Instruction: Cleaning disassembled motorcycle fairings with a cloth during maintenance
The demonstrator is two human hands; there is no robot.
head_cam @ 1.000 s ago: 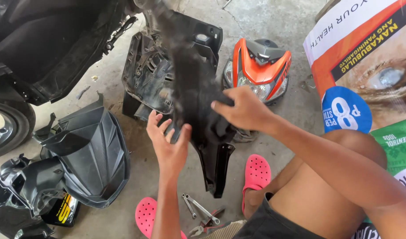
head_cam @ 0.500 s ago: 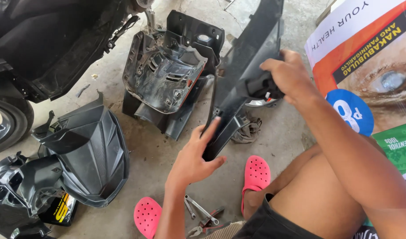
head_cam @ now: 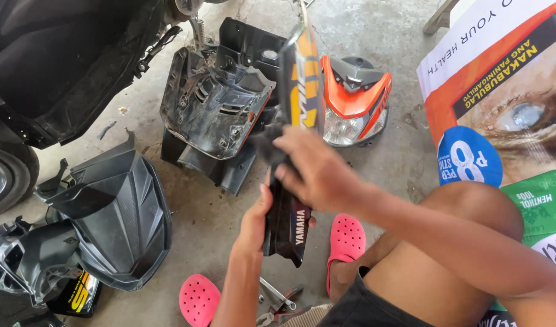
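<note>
I squat on the concrete floor (head_cam: pixel 199 212), pink clogs (head_cam: pixel 347 239) on both feet. My left hand (head_cam: pixel 258 219) grips the lower end of a long black scooter panel (head_cam: pixel 293 181), fingers wrapped around its left edge. My right hand (head_cam: pixel 311 169) closes over the middle of the same panel from the front, fingers curled on it; the hand is blurred, so I cannot tell exactly how the fingertips sit. The panel stands nearly upright between my hands, its upper part striped orange and yellow, its lower tip black, held off the floor.

Just behind the panel lies a black inner cover (head_cam: pixel 214 103), hollow side up, resting on the floor. To its right sits an orange and grey headlight cowl (head_cam: pixel 354 100), lamp facing me. At left lies a dark grey front cover (head_cam: pixel 111 212), with more black body parts (head_cam: pixel 23 266) beside it. A scooter tyre (head_cam: pixel 8 175) shows at the left edge. Wrenches (head_cam: pixel 277 293) lie between my feet. A printed banner (head_cam: pixel 508 103) lies at right.
</note>
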